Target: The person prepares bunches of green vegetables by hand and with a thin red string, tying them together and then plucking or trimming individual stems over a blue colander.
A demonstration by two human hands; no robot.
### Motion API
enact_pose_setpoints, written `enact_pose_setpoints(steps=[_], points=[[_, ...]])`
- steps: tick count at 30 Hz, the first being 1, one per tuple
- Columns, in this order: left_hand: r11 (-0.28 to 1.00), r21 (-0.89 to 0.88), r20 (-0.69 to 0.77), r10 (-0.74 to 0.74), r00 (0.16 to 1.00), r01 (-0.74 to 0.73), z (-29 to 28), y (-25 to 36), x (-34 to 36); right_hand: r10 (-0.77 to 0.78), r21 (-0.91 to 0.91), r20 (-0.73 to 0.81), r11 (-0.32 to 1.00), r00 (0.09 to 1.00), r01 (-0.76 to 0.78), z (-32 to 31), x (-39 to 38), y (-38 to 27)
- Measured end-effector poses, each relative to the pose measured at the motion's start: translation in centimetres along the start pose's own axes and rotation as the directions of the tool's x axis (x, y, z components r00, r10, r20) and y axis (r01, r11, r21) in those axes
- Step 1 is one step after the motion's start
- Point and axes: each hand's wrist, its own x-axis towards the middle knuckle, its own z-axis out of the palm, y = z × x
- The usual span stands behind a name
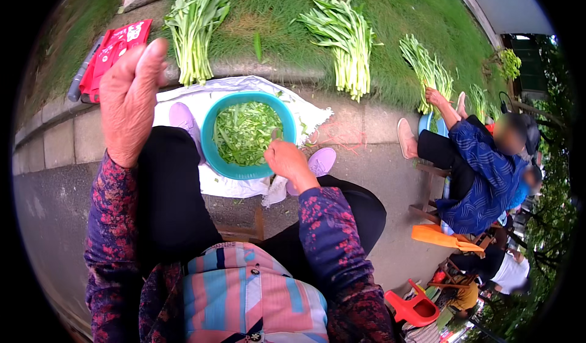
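Observation:
My left hand [131,92] is raised at the upper left with its fingers curled toward the thumb; whatever it may hold is hidden. My right hand [285,160] is closed on a small knife [274,135] at the right rim of a teal basin [213,160]. Chopped green leaves [241,129] fill much of the basin, which stands on a white sack [223,187] between my two pink shoes [320,163]. Two bundles of leafy greens with pale stems [192,43] [351,56] lie beyond the basin, along the kerb and grass.
A red bag [107,53] lies at the upper left beside a grey object. On the right, a seated person in blue [482,172] holds another bundle of greens [427,68] over a blue basin. Farther back are more seated people, an orange cloth [439,236] and a red plastic stool [409,309].

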Motion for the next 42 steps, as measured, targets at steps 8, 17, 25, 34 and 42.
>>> enact_pose_setpoints(steps=[8,17,25,34,42], points=[[0.911,0.110,0.604,0.257,0.754,-0.398,15.5,-4.3,-4.1,0.665,0.706,0.003,0.527,0.747,-0.472,6.1,2.1,13.3],[0.958,0.272,0.755,-0.270,0.597,0.090,19.1,-3.8,-1.9,0.798,0.896,0.415,-0.276,0.437,-0.347,11.7,1.4,20.2],[0.959,0.233,0.826,-0.284,0.486,0.164,21.3,-3.2,-2.6,0.650,0.460,-0.065,0.693,0.757,-0.555,14.7,2.7,22.6],[0.944,0.287,0.832,-0.330,0.447,0.162,21.7,-3.3,-3.0,0.769,0.387,0.161,0.527,0.618,-0.757,12.2,4.5,20.2],[0.972,0.220,0.848,-0.234,0.475,0.087,22.9,-4.3,-3.6,0.918,0.963,-0.267,0.245,0.294,0.111,8.9,7.5,21.9]])
